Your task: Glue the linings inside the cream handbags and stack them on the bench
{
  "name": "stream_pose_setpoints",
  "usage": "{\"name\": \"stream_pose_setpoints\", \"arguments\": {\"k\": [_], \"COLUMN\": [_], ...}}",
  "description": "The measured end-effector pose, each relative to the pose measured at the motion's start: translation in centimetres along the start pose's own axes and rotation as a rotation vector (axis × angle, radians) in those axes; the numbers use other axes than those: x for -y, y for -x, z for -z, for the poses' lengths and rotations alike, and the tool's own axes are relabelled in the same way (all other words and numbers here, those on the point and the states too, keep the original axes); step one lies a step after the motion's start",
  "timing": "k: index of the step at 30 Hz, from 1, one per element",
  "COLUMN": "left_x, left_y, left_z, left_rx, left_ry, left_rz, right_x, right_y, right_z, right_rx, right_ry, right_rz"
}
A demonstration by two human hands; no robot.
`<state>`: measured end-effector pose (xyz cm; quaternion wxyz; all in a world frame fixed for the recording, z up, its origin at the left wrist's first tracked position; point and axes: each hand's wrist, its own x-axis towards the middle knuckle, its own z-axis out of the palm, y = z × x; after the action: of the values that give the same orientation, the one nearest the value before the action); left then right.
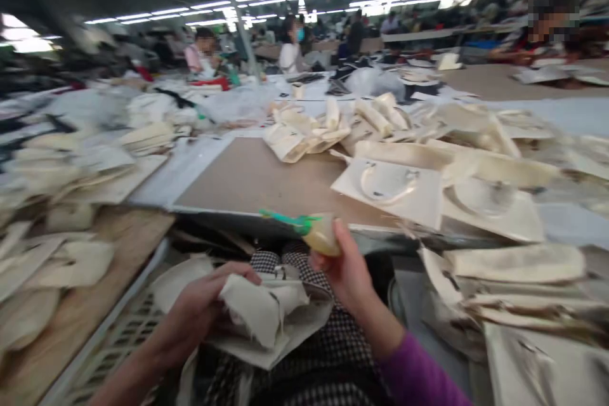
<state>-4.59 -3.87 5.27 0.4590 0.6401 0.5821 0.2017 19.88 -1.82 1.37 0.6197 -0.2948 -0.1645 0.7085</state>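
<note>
My left hand (209, 301) grips a cream fabric bag piece (299, 333) above my lap, its fingers partly hidden behind a raised flap. Loose threads hang from the cloth's torn-looking edge. In my right hand (349, 273) is a small yellowish squeeze bottle (321, 235) with a green, thin-tipped nozzle (285, 219). The bottle is tilted so the nozzle points left, over the table's front edge and apart from the cloth. Motion blurs the finer details.
A brown board (238, 174) lies on the table ahead. Cream bag pieces with handles (390, 187) are piled at its right, with another stack (518, 266) nearer me. More pieces (80, 165) lie left, above a plastic crate (118, 336). Several people work farther back.
</note>
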Motion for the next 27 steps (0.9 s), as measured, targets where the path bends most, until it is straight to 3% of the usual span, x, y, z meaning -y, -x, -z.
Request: {"name": "stream_pose_setpoints", "arguments": {"k": [4,7,12,18,22,27], "left_x": [-0.6,-0.2,4.0,8.9,10.8,11.6], "left_y": [-0.5,-2.1,-7.3,-13.6,-15.4,-16.1], "left_z": [4.8,5.9,3.3,-0.1,-1.8,-3.0], "left_rx": [-0.088,-0.061,0.217,0.292,0.288,0.269], "left_ry": [-0.023,0.108,0.371,0.480,0.540,0.561], "left_rz": [-0.026,0.036,0.125,0.171,0.174,0.161], "right_x": [3.8,4.7,4.3,5.2,4.9,3.7], "right_y": [1.7,3.1,4.3,3.9,3.4,2.7], "right_z": [2.5,4.4,7.6,10.3,9.5,7.5], "right_rx": [0.019,-0.069,-0.184,-0.266,-0.242,-0.274], "right_ry": [0.115,0.259,0.512,0.962,1.154,1.147], "right_rz": [0.004,-0.008,-0.075,-0.048,-0.064,0.009]}}
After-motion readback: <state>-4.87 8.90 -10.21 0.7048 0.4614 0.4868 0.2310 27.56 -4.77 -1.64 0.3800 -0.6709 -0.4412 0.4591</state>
